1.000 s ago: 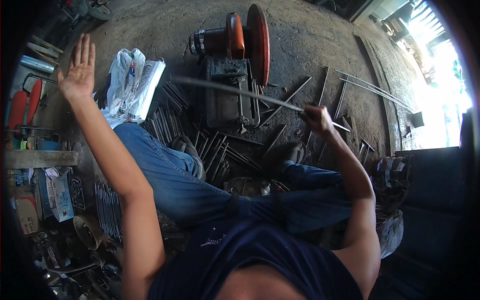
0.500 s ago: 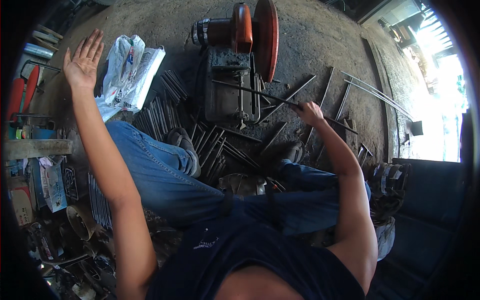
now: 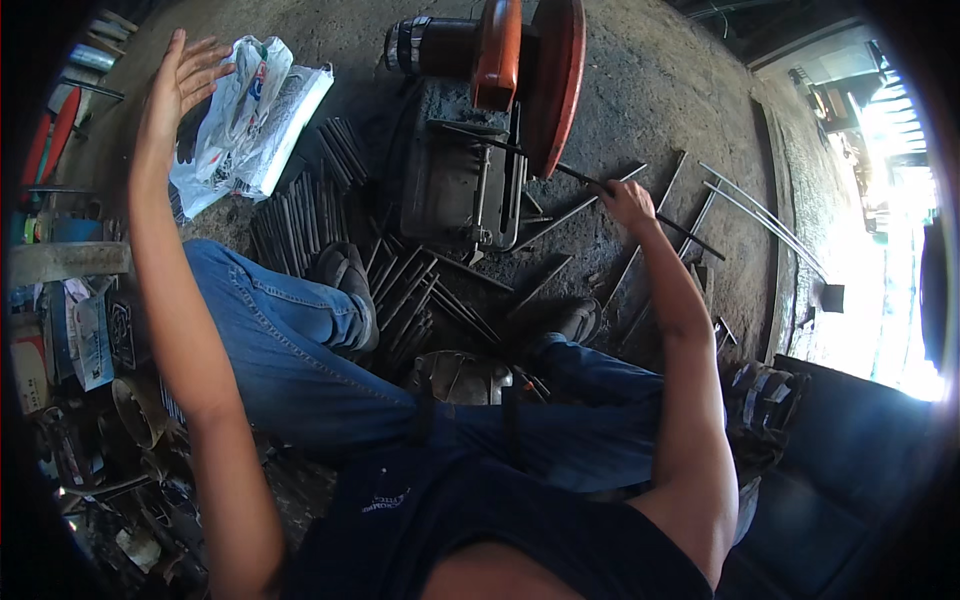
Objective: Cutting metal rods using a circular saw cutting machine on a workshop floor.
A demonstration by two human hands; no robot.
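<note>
My left hand [image 3: 188, 78] is raised at the upper left, holding nothing, its fingers extended beside a white plastic bag [image 3: 232, 125]. My right hand [image 3: 629, 205] grips a long dark metal rod [image 3: 580, 176]. From my fist the rod runs left beneath the large orange disc [image 3: 563, 90] of a floor-standing machine that looks like a cut-off saw. Its far end reaches over the machine's grimy metal base [image 3: 445, 205]. A narrower orange housing [image 3: 496, 60] stands left of the disc. Whether the disc touches the rod is hard to tell.
Several dark cut rods [image 3: 300, 220] lie in rows left of the machine, with more near my shoes [image 3: 347, 285]. Longer bars [image 3: 765, 220] rest on the floor at right. A cluttered wooden shelf [image 3: 70, 258] stands at left, and a dark panel [image 3: 850, 450] at lower right.
My left hand has turned from palm-facing to edge-on and lifted slightly. The camera view has shifted. My right hand still holds the rod, which now crosses closer under the disc.
</note>
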